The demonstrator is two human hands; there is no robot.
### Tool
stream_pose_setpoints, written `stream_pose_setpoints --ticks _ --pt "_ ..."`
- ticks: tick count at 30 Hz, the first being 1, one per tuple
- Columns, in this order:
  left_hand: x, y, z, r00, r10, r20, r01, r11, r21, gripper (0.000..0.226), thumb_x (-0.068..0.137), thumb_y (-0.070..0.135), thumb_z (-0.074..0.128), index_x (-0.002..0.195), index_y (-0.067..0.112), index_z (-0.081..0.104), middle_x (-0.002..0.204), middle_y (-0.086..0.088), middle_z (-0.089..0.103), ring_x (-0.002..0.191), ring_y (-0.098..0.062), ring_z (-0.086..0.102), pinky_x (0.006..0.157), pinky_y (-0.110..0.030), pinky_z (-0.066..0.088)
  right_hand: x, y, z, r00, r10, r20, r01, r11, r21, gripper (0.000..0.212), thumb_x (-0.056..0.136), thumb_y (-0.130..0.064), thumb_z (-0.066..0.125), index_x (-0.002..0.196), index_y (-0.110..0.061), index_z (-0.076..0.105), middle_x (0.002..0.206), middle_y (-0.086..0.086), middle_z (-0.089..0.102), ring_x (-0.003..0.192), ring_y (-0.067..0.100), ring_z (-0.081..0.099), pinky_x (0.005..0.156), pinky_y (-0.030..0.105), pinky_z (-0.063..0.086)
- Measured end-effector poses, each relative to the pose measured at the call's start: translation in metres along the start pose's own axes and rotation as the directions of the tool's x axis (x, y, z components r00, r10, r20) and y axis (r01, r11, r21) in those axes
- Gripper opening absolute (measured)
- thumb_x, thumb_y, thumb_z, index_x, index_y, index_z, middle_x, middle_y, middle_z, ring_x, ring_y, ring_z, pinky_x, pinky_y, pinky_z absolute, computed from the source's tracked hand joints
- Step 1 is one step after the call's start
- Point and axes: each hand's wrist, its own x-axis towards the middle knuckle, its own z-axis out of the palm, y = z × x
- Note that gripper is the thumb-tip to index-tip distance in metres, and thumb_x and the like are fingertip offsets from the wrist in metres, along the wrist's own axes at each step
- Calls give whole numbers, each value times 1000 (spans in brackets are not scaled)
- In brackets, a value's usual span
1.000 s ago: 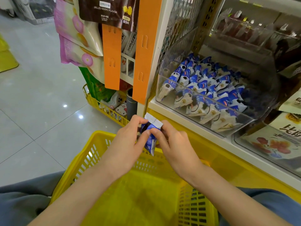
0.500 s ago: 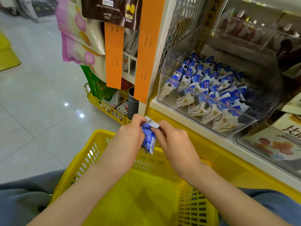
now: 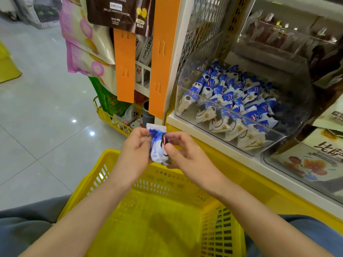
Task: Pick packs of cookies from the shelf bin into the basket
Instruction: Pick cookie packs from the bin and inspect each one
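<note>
Head cam: both hands pinch one small blue-and-white plastic cookie pack (image 3: 157,145) between them, left hand (image 3: 136,149) and right hand (image 3: 187,156), right above the yellow plastic basket (image 3: 111,164)'s far rim.

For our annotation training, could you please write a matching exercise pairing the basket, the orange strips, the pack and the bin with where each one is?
Things: 1 basket; 2 orange strips; 3 pack; 4 bin.
Places: a pinched between left hand and right hand; b on the shelf; c below both hands; d hanging at the shelf end.
Pairs: 1-c; 2-d; 3-a; 4-b.
</note>
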Motion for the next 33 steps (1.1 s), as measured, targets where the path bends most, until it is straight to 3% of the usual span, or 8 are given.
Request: stream_pose_setpoints --ticks 4,7,9,13,19,27,29,33 --pt "-5 11 1 965 -219 142 253 919 -301 32 98 30 35 101 12 61 92 -11 69 74 -15 66 69 -30 55 2 -1 -1 994 73 -80 -66 994 86 47 82 -19 67 120 -20 40 115 2 57 89 23 66 72 38 57" --pt "-6 8 1 949 -218 229 250 961 -121 39 92 43 41 108 13 61 113 -8 66 99 -15 63 92 -33 50 5 1 -5 981 37 -193 -48 997 -53 60 72 -27 76 116 -28 36 97 -11 57 70 -4 59 64 19 52" --pt "-8 7 1 940 -204 275 223 974 -38 37 87 40 52 115 18 60 116 -4 66 111 -18 60 104 -44 40 6 1 -8 976 12 -217 -32 996 -86 53 72 -31 75 111 -30 38 91 -12 58 63 -6 56 55 13 48" --pt "-7 9 -3 919 -207 335 252 963 -94 32 88 30 54 118 19 61 105 -1 72 100 -17 66 94 -39 50 9 -1 -13 984 52 -170 -33 993 110 7 88 -22 59 94 -20 54 93 2 62 60 -1 58 50 14 47" --pt "-1 10 -7 910 -227 347 271 959 -84 22 86 26 60 107 26 65 100 4 72 94 -15 67 90 -39 50 2 -3 -16 982 -67 -177 91 987 129 6 89 -13 58 85 -15 54 85 1 66 64 1 63 50 15 48" --pt "-1 20 -8 904 -170 391 225 969 -99 21 88 31 58 106 24 67 100 10 72 103 -9 63 90 -28 48 3 -20 -40 894 -360 -266 307 926 -220 14 93 -21 47 105 -26 54 94 -12 64 89 4 63 79 21 52" --pt "1 23 -10 923 -170 346 230 963 -140 20 88 31 58 106 24 65 93 13 72 94 -3 64 75 -20 48 22 -34 -59 856 -396 -332 279 895 -349 18 94 -14 47 104 -28 54 96 -12 63 88 0 62 77 16 52" --pt "1 32 -15 940 -163 301 241 939 -245 19 90 23 57 108 20 64 105 1 71 107 -17 62 100 -40 44 77 -57 -94 845 -355 -399 103 841 -531 15 95 -17 48 104 -22 60 90 -6 62 79 4 61 62 11 48"
